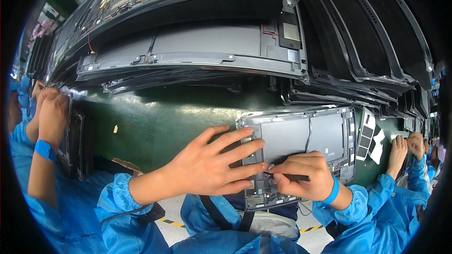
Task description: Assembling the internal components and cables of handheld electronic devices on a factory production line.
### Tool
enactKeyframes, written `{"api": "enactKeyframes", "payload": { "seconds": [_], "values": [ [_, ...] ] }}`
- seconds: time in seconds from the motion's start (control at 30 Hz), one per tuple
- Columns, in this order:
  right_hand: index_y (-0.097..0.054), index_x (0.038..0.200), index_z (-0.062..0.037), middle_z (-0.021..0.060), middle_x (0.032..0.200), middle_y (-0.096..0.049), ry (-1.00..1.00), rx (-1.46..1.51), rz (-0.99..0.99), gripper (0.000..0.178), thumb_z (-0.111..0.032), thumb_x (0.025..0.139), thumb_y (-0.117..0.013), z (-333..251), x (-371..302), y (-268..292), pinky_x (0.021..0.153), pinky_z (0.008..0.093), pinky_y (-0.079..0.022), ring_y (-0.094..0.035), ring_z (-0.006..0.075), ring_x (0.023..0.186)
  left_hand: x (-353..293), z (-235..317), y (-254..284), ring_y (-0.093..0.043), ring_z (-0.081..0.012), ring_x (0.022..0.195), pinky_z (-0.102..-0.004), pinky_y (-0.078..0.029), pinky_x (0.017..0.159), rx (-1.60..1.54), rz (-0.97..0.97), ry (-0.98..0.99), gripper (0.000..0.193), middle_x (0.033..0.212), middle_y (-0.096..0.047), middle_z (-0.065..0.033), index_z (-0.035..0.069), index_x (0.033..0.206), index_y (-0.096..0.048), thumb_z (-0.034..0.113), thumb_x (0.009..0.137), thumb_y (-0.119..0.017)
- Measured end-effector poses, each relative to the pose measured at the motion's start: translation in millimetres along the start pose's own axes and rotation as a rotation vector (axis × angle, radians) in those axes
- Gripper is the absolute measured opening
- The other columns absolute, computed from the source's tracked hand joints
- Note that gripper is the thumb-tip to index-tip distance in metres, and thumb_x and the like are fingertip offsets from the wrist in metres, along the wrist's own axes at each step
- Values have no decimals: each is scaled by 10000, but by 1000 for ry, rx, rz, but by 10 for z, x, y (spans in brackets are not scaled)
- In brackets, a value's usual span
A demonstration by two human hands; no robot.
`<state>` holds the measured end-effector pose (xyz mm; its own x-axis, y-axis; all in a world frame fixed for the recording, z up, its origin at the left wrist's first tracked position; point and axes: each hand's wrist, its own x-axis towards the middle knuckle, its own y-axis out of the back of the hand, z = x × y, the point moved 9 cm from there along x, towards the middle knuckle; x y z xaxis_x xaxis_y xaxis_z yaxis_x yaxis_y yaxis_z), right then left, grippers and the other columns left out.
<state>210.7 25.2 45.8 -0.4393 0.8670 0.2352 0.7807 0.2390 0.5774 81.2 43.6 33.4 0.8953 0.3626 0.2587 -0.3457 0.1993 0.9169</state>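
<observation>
In front of me an open grey tablet housing [292, 136] lies on the green bench, with its large flat grey panel and small boards exposed. My left hand [202, 162] is spread over the housing's left edge, fingers apart, fingertips on or just above it. My right hand [303, 174] pinches a slim black tool [297, 177], like tweezers or a pry stick. Its tip points left at the lower left part of the housing, close to my left fingertips. The exact point under the tip is too small to make out.
Another open housing [197, 44] tops a stack across the bench. Black curved panels [367, 28] stand in rows at the far right. A sheet of black stickers [365, 134] lies right of my housing. Co-workers' hands [52, 113] work at the left and hands [405, 148] at the right.
</observation>
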Motion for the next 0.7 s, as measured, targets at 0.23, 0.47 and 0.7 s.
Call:
{"api": "enactKeyframes", "payload": {
  "seconds": [0.23,0.47,0.7],
  "values": [
    [-679,902,-20,54,684,-605,62,-128,-6,203,-62,725,-769,-116,-53,-44,518,313,-512,-620,216,575,3,8,-7,-476,-278,1309,-468,-429,1023,11,7,-3,400,1408,-526,-7,353,1240,-669,477,860,-671],
    [-672,959,35,29,635,-515,299,-563,-110,292,-31,687,-754,-459,-203,-230,453,279,-472,-558,166,524,8,39,34,-476,-305,1302,-504,-417,1059,-27,-5,-19,411,1387,-538,2,342,1252,-665,455,858,-683],
    [-688,937,14,33,688,-572,192,-307,-27,213,-71,757,-763,-296,-243,-14,490,283,-490,-594,168,575,49,46,29,-469,-329,1308,-528,-436,1046,-21,-39,-2,394,1368,-553,-10,343,1225,-689,454,847,-697]
  ]
}}
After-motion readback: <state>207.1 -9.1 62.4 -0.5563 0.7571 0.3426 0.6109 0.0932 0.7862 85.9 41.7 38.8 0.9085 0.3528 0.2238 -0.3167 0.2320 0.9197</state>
